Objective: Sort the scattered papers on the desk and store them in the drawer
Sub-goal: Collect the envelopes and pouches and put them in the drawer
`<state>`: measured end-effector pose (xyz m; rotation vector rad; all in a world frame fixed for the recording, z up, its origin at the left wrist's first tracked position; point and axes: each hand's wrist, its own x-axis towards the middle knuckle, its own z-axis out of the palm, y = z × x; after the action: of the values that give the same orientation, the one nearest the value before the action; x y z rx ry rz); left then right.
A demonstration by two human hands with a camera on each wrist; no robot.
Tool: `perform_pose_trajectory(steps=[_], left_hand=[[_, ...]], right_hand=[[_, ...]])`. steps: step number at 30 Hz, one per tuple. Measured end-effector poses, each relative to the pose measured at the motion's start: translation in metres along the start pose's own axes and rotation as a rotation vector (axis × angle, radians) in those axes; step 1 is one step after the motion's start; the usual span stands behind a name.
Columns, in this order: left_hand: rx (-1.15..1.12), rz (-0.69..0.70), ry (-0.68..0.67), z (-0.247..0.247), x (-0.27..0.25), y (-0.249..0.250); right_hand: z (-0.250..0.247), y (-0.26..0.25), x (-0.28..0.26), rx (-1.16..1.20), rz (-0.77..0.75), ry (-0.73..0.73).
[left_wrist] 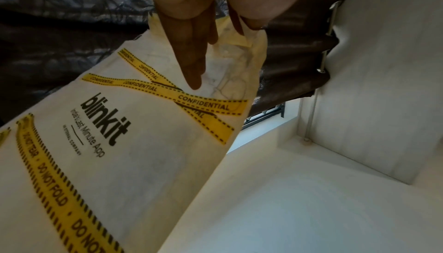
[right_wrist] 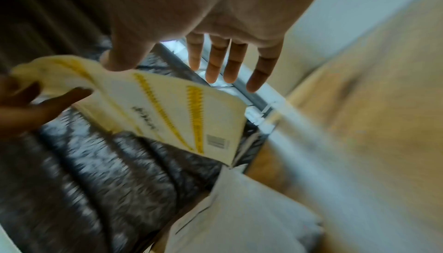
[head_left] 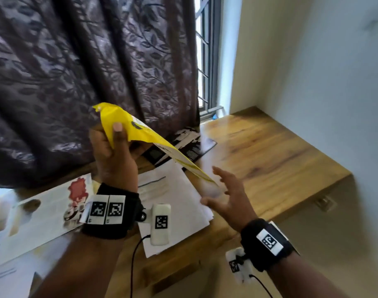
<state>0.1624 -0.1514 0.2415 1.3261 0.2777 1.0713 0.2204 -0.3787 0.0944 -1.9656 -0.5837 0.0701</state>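
L hand (head_left: 113, 151) pinches the crumpled top of a yellow-and-white envelope (head_left: 128, 127), held up above the desk (head_left: 269, 155) w/ its lower end slanting down toward the R hand (head_left: 229, 196). R hand is released, fingers spread, just under that end. White sheets (head_left: 179, 203) lie near the desk's front edge, a black booklet (head_left: 192, 145) at the back edge by the curtain (head_left: 76, 72).

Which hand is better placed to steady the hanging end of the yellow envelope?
Right. The right hand is open, fingers spread, just beside the envelope's low end over the white papers. The left hand is busy pinching the envelope's top corner up in the air.
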Motion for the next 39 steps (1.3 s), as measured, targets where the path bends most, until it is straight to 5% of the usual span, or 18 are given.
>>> perform_pose_trajectory(steps=[3, 6, 10, 13, 17, 20, 23, 27, 30, 35, 39], left_hand=[[0.154, 0.144, 0.006, -0.020, 0.014, 0.011], [0.407, 0.420, -0.061, -0.042, 0.029, 0.031], [0.617, 0.659, -0.231, -0.064, 0.038, 0.043], [0.804, 0.801, -0.429, -0.090, 0.048, 0.025], [1.197, 0.655, -0.581, -0.145, 0.065, -0.032], [1.315, 0.346, -0.648, -0.190, 0.062, -0.084], [1.377, 0.114, -0.760, -0.218, 0.046, -0.127], [1.503, -0.231, -0.929, -0.225, 0.025, -0.157], [1.458, -0.306, -0.858, -0.214, 0.011, -0.165], [1.398, -0.103, -0.499, -0.178, -0.010, -0.158], [1.408, -0.491, -0.503, -0.142, -0.029, -0.161]], right_hand=[[0.044, -0.041, 0.029, -0.114, -0.153, -0.084], [0.091, -0.072, 0.052, -0.011, -0.150, -0.062], [0.151, -0.109, 0.062, -0.007, -0.001, -0.321], [0.197, -0.124, 0.066, -0.208, -0.051, -0.579], [0.234, -0.124, 0.062, -0.292, -0.098, -0.774], [0.231, -0.094, 0.061, -0.320, -0.010, -0.779], [0.199, -0.058, 0.064, -0.353, 0.088, -0.665], [0.145, -0.008, 0.080, -0.470, 0.205, -0.318], [0.109, 0.026, 0.093, -0.592, 0.331, -0.225], [0.093, 0.058, 0.103, -0.633, 0.451, -0.299], [0.097, 0.060, 0.105, -0.693, 0.369, -0.401]])
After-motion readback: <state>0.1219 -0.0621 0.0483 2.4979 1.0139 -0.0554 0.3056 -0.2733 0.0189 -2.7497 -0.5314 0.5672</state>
